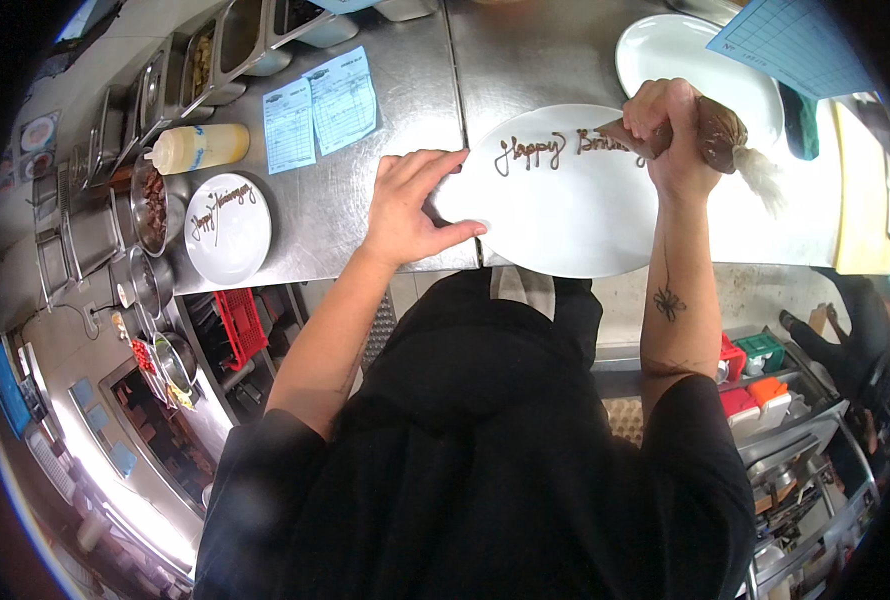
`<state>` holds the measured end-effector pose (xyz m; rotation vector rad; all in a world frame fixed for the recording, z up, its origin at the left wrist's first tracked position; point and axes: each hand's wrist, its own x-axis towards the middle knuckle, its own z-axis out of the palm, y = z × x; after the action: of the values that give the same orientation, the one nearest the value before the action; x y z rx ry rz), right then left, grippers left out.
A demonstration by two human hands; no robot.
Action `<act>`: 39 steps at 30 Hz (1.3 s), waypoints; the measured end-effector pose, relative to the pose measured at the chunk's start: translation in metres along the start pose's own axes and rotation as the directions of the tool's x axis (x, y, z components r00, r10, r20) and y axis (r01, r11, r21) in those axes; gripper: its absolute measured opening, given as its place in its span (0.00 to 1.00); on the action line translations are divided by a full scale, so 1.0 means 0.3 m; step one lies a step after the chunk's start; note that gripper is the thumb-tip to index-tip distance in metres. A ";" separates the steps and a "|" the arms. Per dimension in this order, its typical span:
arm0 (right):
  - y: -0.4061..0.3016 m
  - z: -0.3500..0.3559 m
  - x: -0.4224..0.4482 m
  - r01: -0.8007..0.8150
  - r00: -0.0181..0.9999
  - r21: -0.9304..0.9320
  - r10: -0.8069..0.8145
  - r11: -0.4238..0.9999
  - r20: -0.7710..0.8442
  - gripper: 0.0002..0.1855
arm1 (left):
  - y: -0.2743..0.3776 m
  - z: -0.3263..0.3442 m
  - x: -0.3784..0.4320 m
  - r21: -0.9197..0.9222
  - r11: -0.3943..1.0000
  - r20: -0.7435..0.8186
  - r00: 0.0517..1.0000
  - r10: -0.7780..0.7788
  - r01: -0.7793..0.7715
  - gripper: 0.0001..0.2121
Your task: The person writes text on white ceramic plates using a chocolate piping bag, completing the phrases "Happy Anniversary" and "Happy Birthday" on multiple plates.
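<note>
My right hand squeezes a clear piping bag of brown chocolate, its twisted end hanging out to the right. The bag's tip is over the upper part of a large white oval plate, by brown piped lettering that reads "Happy" and a second word partly hidden by the bag and hand. At the plate's left rim, my left hand has its thumb and fingers spread, the thumb touching the rim. A smaller white plate with "Happy Anniversary" piped in brown lies far left.
A squeeze bottle and blue order slips lie on the steel counter. Metal food pans and a bowl of brown pieces stand left. Another white plate is behind my right hand. Part of a person shows right.
</note>
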<state>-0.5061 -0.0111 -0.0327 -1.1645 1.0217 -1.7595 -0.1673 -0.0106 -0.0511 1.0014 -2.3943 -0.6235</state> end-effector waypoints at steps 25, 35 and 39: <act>-0.070 0.180 -0.228 -0.246 0.968 0.399 0.204 0.883 0.144 0.32 | -0.001 -0.005 -0.019 -0.031 0.999 -0.052 0.998 -0.020 0.018 0.39; -0.050 0.238 -0.244 -0.369 0.929 0.411 0.321 0.834 0.181 0.25 | -0.023 0.005 -0.039 -0.075 0.997 -0.056 0.998 -0.008 0.003 0.29; -0.067 0.239 -0.254 -0.322 0.945 0.375 0.268 0.869 0.190 0.21 | -0.013 -0.005 -0.031 -0.088 0.996 -0.076 0.997 -0.004 -0.003 0.30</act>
<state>-0.4204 0.0510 -0.0203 -0.8025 0.6721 -1.5298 -0.1586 -0.0064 -0.0544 0.9711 -2.2803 -0.6733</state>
